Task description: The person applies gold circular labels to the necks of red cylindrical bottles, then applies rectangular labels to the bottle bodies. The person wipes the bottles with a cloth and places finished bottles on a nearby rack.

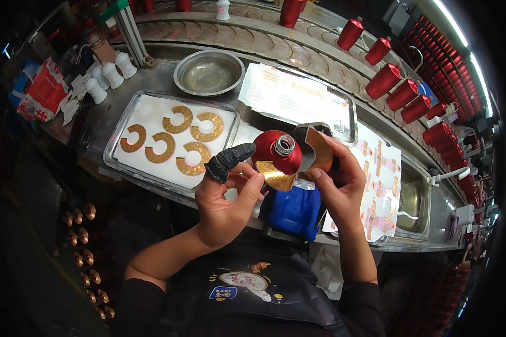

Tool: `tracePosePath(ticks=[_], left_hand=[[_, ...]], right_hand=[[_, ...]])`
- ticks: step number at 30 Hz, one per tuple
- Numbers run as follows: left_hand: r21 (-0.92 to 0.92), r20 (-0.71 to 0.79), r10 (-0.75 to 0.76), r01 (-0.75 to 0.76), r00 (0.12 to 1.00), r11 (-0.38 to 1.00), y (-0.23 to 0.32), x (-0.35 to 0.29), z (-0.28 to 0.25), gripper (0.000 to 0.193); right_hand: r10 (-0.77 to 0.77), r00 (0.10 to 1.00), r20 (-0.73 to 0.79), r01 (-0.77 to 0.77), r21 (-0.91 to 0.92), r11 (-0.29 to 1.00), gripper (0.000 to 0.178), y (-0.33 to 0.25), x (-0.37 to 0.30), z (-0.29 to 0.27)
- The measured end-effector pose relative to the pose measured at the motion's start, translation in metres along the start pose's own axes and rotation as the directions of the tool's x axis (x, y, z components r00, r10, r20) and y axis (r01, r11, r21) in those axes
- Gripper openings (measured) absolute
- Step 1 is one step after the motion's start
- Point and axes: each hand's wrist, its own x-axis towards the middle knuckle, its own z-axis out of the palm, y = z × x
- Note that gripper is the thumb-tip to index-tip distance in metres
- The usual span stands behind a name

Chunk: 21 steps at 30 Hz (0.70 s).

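A red bottle (275, 147) with a bare threaded neck stands tilted toward me, between my two hands. My left hand (227, 202) pinches the near end of a gold curved label (276, 175) against the bottle's shoulder; a black cover wraps its index finger. My right hand (343, 177) grips a gold curved piece (319, 150) between thumb and fingers, beside the bottle. Whether both gold parts belong to one label I cannot tell. Behind the right fingers shows a dark grey angular piece (306, 135), partly hidden. Below the bottle is a blue-covered block (294, 212).
Left, a metal tray (113, 160) holds several gold C-shaped labels on white paper. A metal bowl (209, 73) and a tray of white sheets (287, 92) stand behind. Printed sheets (379, 188) and a sink (415, 194) are at right. Red bottles (384, 80) line a curved conveyor (236, 35).
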Motion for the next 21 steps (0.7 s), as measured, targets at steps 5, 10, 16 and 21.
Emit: tracePosePath(ticks=[5, 10, 16, 21], left_hand=[[-0.241, -0.063, -0.250, 0.229, 0.966, 0.943, -0.002, -0.004, 0.011, 0.034], [-0.313, -0.025, -0.434, 0.405, 0.901, 0.859, 0.010, 0.003, -0.001, 0.029], [-0.095, -0.149, -0.357, 0.346, 0.922, 0.933, -0.008, 0.011, 0.012, 0.042], [0.043, -0.132, -0.245, 0.253, 0.960, 0.967, -0.017, 0.011, 0.002, 0.043]], right_hand=[[0.154, 0.980, 0.123, -0.157, 0.016, 0.988, 0.060, 0.019, 0.039, -0.014], [0.341, 0.925, 0.167, -0.378, 0.331, 0.864, 0.068, 0.023, 0.039, -0.016], [0.273, 0.960, 0.054, -0.278, 0.256, 0.926, 0.084, 0.029, 0.025, -0.003], [0.249, 0.966, 0.075, -0.260, 0.275, 0.926, 0.087, 0.032, 0.025, 0.001]])
